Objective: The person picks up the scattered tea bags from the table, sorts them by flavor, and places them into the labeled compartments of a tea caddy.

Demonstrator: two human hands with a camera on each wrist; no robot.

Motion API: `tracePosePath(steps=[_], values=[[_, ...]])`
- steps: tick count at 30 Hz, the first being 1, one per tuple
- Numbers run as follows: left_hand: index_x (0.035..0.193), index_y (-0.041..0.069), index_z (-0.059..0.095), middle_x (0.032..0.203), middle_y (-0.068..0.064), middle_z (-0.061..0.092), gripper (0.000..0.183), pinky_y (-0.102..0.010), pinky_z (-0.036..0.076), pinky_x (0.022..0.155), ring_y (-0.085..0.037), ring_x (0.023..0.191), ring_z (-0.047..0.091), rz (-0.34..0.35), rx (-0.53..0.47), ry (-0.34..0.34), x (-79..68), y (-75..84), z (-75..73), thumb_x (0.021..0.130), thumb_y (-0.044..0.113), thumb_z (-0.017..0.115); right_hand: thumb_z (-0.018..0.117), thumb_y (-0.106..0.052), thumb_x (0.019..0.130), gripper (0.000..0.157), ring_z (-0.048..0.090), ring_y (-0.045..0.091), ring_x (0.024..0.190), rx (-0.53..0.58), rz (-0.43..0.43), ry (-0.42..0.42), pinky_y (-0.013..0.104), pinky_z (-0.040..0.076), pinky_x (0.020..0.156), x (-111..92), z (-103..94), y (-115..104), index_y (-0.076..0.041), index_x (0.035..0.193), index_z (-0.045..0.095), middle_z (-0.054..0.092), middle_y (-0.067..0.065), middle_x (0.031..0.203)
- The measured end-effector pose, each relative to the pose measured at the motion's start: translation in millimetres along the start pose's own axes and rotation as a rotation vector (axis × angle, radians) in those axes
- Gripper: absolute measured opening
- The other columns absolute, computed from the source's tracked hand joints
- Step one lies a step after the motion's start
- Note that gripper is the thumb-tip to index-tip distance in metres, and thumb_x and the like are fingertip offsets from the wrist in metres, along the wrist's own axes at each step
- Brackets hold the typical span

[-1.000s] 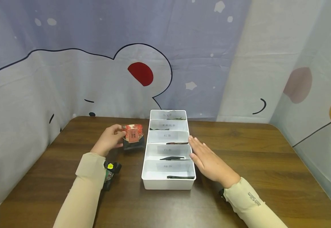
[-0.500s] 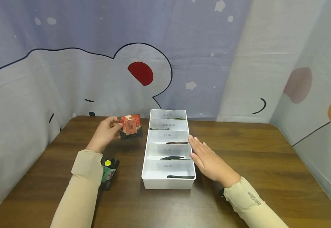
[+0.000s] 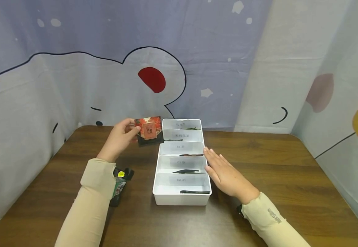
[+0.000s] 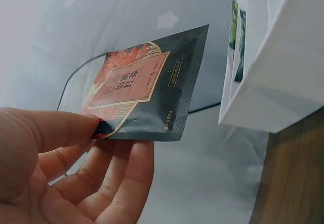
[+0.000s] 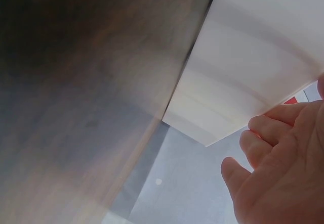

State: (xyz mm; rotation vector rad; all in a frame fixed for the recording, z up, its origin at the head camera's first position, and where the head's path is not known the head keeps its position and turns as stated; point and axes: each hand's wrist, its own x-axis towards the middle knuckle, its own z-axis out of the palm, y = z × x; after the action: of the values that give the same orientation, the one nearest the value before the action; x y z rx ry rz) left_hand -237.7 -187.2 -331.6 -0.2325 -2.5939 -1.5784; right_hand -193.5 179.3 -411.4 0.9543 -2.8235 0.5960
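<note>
My left hand [image 3: 119, 140] pinches a red and black tea sachet [image 3: 149, 131] between thumb and fingers. The sachet is tilted in the air at the left edge of a white divided box [image 3: 181, 199], near its far compartments. In the left wrist view the sachet [image 4: 136, 85] shows its printed front, with the thumb on one corner. My right hand [image 3: 228, 173] has its fingers straight and rests against the right rim of the box. The right wrist view shows those fingers along the box's outer side wall [image 5: 238, 67].
The box has several labelled compartments, with dark packets [image 3: 195, 192] lying on edge in them. Black and green packets [image 3: 120, 185] lie on the wooden table [image 3: 277, 164] beside my left forearm, partly hidden by the sleeve. A printed curtain [image 3: 215, 68] hangs behind the table.
My left hand has lifted the tea sachet away from the table, then carried it right to the box's left edge. The right hand has stayed in place.
</note>
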Motion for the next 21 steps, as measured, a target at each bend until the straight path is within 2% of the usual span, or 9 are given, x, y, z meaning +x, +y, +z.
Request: tracePosePath(steps=[9, 17, 21], values=[[0.130, -0.003, 0.056, 0.114, -0.024, 0.066, 0.030, -0.020, 0.057, 0.073, -0.022, 0.089, 0.066, 0.058, -0.031, 0.000, 6.2, 8.1, 20.1, 0.102, 0.006, 0.060, 0.038, -0.030, 0.111, 0.059, 0.022, 0.033, 0.153, 0.004, -0.002, -0.001, 0.052, 0.019, 0.123, -1, -0.1, 0, 0.001, 0.159, 0.024, 0.024, 0.014, 0.166], [0.125, -0.002, 0.061, 0.109, -0.020, 0.067, 0.027, -0.041, 0.061, 0.082, -0.028, 0.091, 0.069, 0.096, -0.022, -0.032, 9.2, 16.6, 40.6, 0.099, 0.004, 0.063, 0.038, -0.030, 0.111, 0.059, 0.022, 0.034, 0.152, -0.005, -0.005, 0.006, 0.052, 0.020, 0.123, -1, 0.9, 2, 0.002, 0.159, 0.024, 0.024, 0.015, 0.165], [0.125, -0.002, 0.061, 0.111, -0.019, 0.068, 0.027, -0.042, 0.061, 0.083, -0.029, 0.093, 0.069, 0.086, -0.024, -0.041, 9.8, 18.3, 47.4, 0.099, 0.004, 0.064, 0.038, -0.029, 0.111, 0.058, 0.024, 0.035, 0.152, -0.006, -0.016, 0.017, 0.053, 0.021, 0.122, -1, 1.3, 2, 0.002, 0.158, 0.025, 0.025, 0.016, 0.165]])
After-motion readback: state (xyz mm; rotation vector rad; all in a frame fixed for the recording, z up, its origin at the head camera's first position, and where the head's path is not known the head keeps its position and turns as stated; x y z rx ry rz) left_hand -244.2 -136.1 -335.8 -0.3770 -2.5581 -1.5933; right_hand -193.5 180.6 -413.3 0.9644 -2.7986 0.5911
